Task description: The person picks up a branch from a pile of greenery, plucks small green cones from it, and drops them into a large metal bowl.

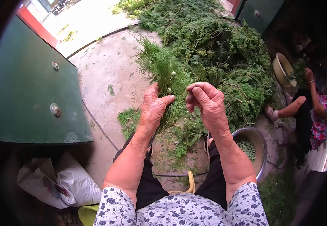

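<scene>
My left hand [155, 105] is wrapped round a leafy green sprig [161, 66], its thumb lying across the stems. Small pale cones show among the leaves near that thumb. Just right of the sprig, my right hand [208, 100] is closed, thumb against the curled fingers; what lies between them, if anything, is hidden. Beside my right forearm, a metal bowl [262, 148] holds many small green cones. Loose green bits lie on the floor between my legs.
A large heap of cut branches [223, 56] spreads ahead and right. Green metal doors [31, 86] stand left and top right. White sacks [76, 180] and a green basin [87, 214] lie lower left. At right, another person [314, 109] sits near a beige basin [280, 71].
</scene>
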A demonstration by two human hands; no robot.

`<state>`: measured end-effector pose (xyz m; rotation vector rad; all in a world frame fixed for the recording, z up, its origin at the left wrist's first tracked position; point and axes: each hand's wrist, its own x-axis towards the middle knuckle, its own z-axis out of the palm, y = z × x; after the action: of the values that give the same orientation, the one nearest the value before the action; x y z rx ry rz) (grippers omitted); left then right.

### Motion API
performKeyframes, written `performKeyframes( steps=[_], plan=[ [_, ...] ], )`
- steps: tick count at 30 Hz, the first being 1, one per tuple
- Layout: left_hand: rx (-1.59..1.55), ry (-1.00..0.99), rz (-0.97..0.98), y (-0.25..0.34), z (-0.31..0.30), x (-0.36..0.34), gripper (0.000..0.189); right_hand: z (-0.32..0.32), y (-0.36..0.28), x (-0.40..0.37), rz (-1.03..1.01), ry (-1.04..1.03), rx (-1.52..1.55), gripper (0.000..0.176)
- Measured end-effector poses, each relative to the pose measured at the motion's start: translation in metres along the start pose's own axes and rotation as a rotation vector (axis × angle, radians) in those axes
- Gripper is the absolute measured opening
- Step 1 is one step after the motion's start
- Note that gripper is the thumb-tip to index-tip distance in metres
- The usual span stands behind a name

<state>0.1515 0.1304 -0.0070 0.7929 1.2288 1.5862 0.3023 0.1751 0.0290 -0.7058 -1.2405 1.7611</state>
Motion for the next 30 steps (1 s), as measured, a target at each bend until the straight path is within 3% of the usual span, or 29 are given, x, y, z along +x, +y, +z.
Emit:
performKeyframes(
  steps=[3,6,10,13,17,20,22,30],
  plan=[
    [-0.012,-0.034,-0.020,-0.005,0.006,0.000,0.043,-0.003,0.014,0.005,-0.065,0.000,-0.138,0.014],
    [-0.002,-0.031,-0.043,-0.005,0.013,-0.002,0.033,-0.001,0.037,0.008,-0.289,0.137,-0.598,0.020],
    [0.057,-0.040,-0.041,-0.010,0.016,-0.002,0.025,-0.001,0.035,0.011,-0.123,0.171,-0.595,0.021],
    [0.117,-0.071,-0.069,-0.008,0.016,-0.003,0.022,-0.005,0.033,0.014,0.069,0.148,-0.412,0.016],
    [0.117,-0.060,-0.072,-0.006,0.019,-0.004,0.022,-0.006,0.029,0.012,0.117,0.134,-0.385,0.014],
    [0.038,-0.070,-0.121,-0.005,0.022,-0.005,0.023,-0.015,0.025,0.013,0.228,0.109,-0.205,0.012],
    [-0.044,-0.047,-0.137,-0.005,0.024,-0.005,0.020,-0.023,0.024,0.014,0.310,0.091,0.094,0.014],
    [-0.223,-0.057,-0.223,-0.007,0.024,-0.003,0.032,-0.041,0.015,0.023,0.176,0.092,0.349,0.011]
  ],
)
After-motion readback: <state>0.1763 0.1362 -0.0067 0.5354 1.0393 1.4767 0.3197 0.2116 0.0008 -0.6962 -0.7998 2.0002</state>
